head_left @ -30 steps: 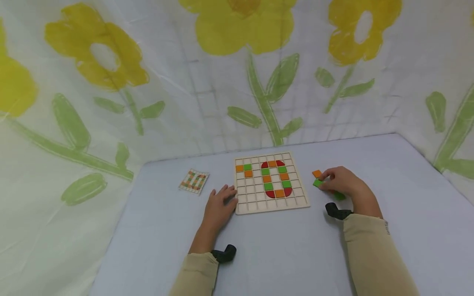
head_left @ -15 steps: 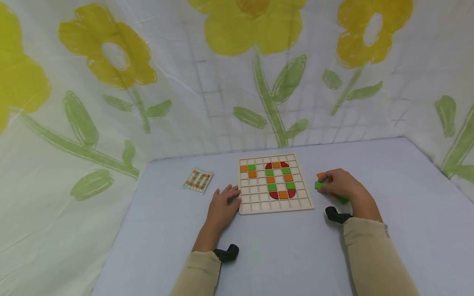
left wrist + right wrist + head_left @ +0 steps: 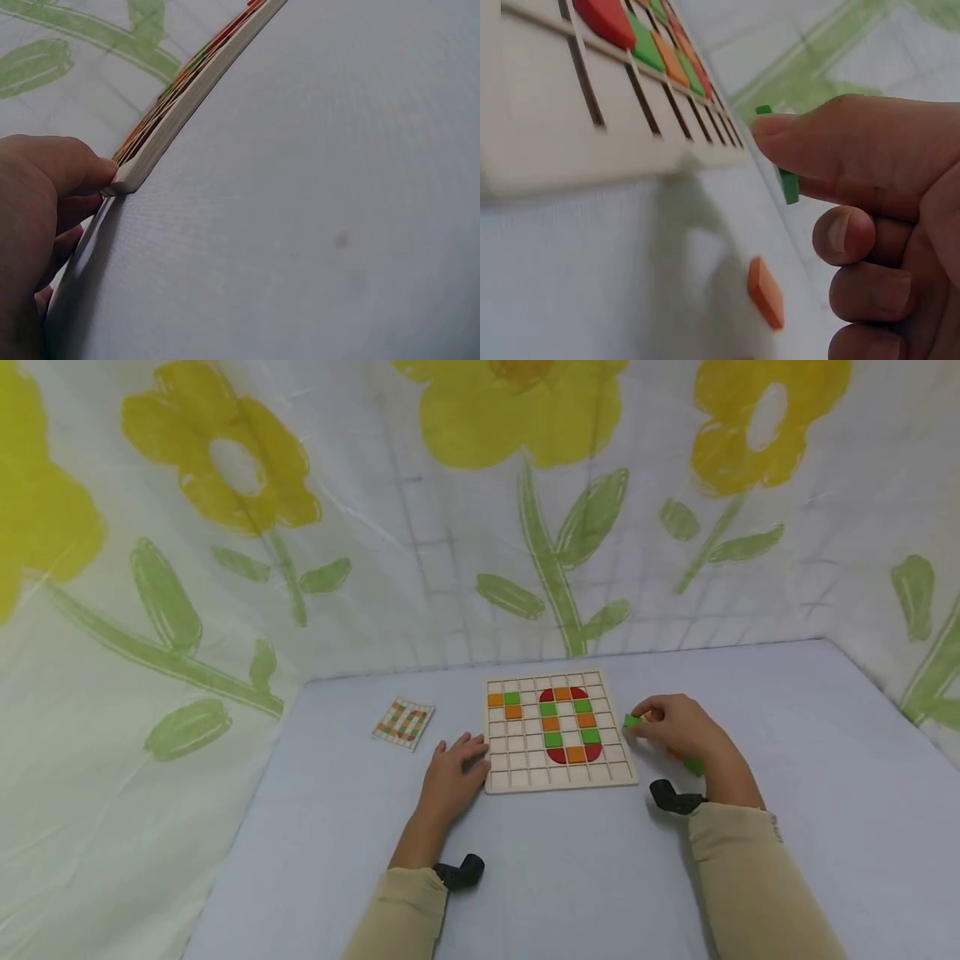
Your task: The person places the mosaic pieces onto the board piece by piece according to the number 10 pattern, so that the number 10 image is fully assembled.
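Observation:
My right hand (image 3: 686,727) pinches a green square tile (image 3: 790,187) between thumb and forefinger, just off the right edge of the wooden grid board (image 3: 538,775). In the right wrist view the tile is held on edge above the table, its other fingers curled. On the board, red, orange and green pieces form a rounded ring, with a few orange and green squares at upper left. My left hand (image 3: 450,781) rests at the board's left edge, fingers spread; in the left wrist view its thumb (image 3: 90,174) touches the board's corner.
An orange tile (image 3: 765,292) lies on the table under the right hand. A green piece (image 3: 694,766) shows beside the right wrist, partly hidden. A small printed pattern card (image 3: 403,723) lies left of the board. A flowered cloth hangs behind the table (image 3: 555,877).
My right hand has taken the green tile from among the loose pieces and moved left with it toward the board. The left hand stays at the board's edge. The head view shifted slightly.

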The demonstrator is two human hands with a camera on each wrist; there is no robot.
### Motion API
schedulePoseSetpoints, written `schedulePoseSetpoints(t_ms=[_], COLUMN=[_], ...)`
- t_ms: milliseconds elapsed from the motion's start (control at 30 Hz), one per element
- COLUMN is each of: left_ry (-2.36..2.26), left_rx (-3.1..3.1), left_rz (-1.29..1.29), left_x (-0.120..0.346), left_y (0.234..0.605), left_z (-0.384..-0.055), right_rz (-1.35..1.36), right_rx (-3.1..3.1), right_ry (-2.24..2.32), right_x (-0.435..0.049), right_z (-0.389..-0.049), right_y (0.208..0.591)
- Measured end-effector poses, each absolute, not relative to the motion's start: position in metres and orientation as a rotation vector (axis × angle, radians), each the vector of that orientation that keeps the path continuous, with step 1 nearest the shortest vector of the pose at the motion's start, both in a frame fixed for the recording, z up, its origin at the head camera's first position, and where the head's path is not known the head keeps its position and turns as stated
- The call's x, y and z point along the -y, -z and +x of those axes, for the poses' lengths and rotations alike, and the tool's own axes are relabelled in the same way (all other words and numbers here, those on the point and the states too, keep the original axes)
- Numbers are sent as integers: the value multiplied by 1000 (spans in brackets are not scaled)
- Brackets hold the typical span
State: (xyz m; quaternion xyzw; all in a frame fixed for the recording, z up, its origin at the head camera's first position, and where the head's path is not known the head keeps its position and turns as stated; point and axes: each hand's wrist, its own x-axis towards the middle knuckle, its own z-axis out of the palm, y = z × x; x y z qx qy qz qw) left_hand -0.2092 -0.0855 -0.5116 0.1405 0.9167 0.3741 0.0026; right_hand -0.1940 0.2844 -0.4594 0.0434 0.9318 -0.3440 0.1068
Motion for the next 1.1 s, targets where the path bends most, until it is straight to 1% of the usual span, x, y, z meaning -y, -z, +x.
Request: schedulePoseSetpoints(t_ms=[133, 367, 500, 633, 800, 933, 1100], left_ry=[-1193, -1216, -1219, -1221, -1240, -1214, -1185], left_rx=[-2867, -2846, -2847, -2850, -2840, -2859, -2873], left_rz=[430, 425, 443, 439, 449, 458, 434], left_x=[87, 90, 88, 87, 84, 83, 86], left_y=[512, 516, 517, 516, 514, 513, 511], left_z=[-208, -208, -209, -210, -209, -209, -209], right_rz=[95, -103, -161, -184, -169, -151, -140], right_rx=[-2774, -2814, -2799, -2803, -2846, -2875, -2892], right_ry=[1056, 1100, 1115, 1089, 947, 857, 853], right_x=[-263, -213, -185, -160, -134, -122, -113], right_z=[-196, -208, -217, -228, -240, -246, -248], right_y=[453, 453, 453, 453, 459, 466, 473])
